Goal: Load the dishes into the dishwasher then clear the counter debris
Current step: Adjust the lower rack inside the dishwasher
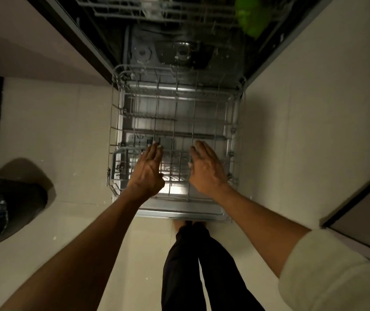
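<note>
Head view is looking straight down at an open dishwasher [134, 55] w/ its door [179, 212] lying flat and the lower rack [116, 122] sitting pulled out over it. Rack is showing bare wire, no dishes visible in it. Left hand [149, 169] is hovering over the rack's near-left area, fingers straight and together, holding nothing; can't tell if the fingertips are touching the wires. Right hand [207, 167] is hovering over the near-right area, fingers straight and slightly spread, also holding nothing. Both hands are lying palm down, near each other w/ a gap between them. A grey cutlery basket [121, 162] is sitting at the rack's near-left corner, just left of the left hand. Upper rack [116, 10] is showing at the top edge, partly inside the machine, w/ a green item [250, 16] lying at its right side; too blurred to say what it is. A black bin [11, 203] w/ a dark liner is standing on the tiled floor [56, 135], well left of the door. Person's dark trouser legs [193, 265] are standing just at the door's near edge.
</note>
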### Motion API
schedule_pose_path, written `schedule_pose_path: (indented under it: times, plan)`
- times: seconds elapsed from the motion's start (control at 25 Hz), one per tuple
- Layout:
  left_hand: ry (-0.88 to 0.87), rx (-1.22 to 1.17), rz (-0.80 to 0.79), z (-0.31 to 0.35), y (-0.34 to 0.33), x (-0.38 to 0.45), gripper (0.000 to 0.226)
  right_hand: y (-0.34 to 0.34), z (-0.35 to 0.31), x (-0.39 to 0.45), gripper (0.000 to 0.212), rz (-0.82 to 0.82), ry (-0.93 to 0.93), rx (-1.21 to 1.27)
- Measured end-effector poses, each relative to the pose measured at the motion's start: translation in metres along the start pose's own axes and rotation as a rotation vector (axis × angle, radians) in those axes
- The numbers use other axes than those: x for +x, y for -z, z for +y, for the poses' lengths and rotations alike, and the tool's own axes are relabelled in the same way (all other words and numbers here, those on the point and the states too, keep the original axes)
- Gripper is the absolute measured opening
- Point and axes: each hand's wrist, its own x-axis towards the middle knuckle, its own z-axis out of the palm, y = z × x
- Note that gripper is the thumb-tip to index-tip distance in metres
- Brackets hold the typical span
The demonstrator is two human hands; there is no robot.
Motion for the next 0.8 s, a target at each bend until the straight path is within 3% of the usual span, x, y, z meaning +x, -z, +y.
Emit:
schedule_pose_path:
  times: [0.16, 0.44, 0.8]
  plan:
    - [0.037, 0.009, 0.084, 0.022, 0.069, -0.028, 0.092, 0.066, -0.044, -0.012, 0.073, 0.050, 0.049, -0.086]
    - [0.092, -0.032, 0.270, 0.025, 0.194, -0.091, 0.087, 0.155, -0.148, -0.033, 0.075, 0.142, 0.142, -0.108]
    - [0.083, 0.033, 0.408, -0.052, 0.302, -0.215, 0.083, 0.199, -0.337, -0.057, 0.073, 0.302, 0.193, -0.062]
